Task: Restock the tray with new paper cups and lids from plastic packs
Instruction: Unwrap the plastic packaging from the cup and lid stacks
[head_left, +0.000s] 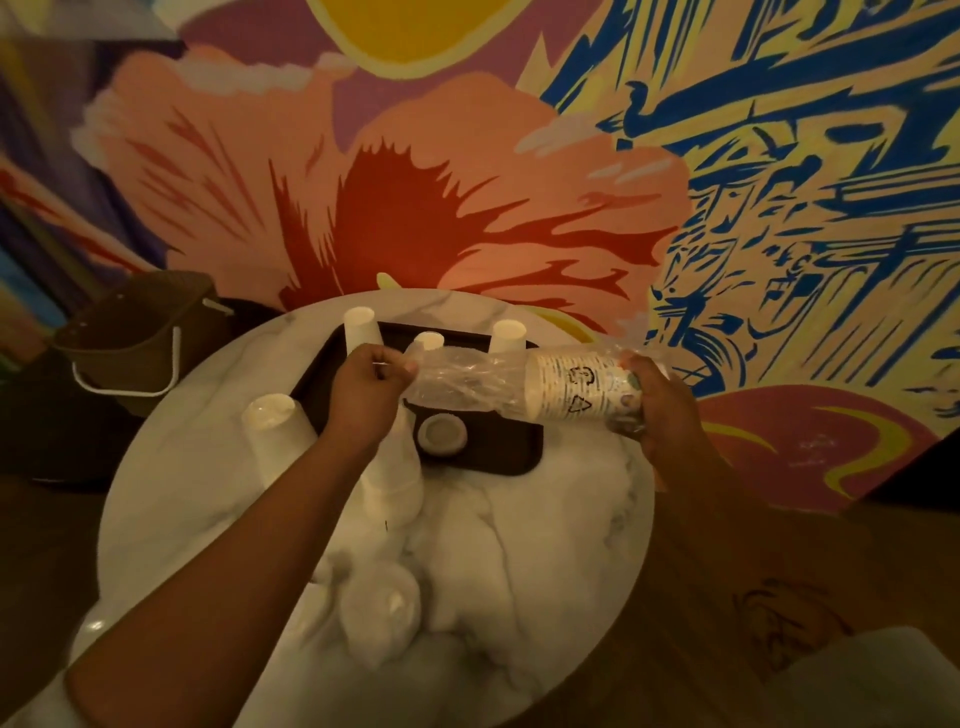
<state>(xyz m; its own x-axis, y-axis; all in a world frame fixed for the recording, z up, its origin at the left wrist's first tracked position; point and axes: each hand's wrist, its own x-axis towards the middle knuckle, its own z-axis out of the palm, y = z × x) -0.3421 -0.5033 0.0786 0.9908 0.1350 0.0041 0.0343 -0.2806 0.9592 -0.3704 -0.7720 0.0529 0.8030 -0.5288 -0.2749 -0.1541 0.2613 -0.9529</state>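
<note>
Holding a plastic pack (462, 382) level above the dark tray (498, 460) at the frame's centre, the person has both hands on it. The left hand (366, 387) pinches the loose, crumpled end of the film, fingers curled tight on it. The right hand (662, 410) wraps round the other end, where the printed paper cups (582, 387) sit nested inside. Three upturned white cups (359, 326) stand along the tray's upper edge, and a single lid (441, 434) lies on the tray just below the pack. More white cup stacks (275, 431) stand on the marble table (545, 545) left of the tray, one partly hidden by the left forearm.

The likeliest trouble is a sudden release. If the film tears or the stack slips free all at once, cups could shoot leftward and topple the upturned ones. The pack's right end hangs near the table's right rim, so a weak grasp there could drop cups to the floor. Squeezing too hard could crush the rims.
</note>
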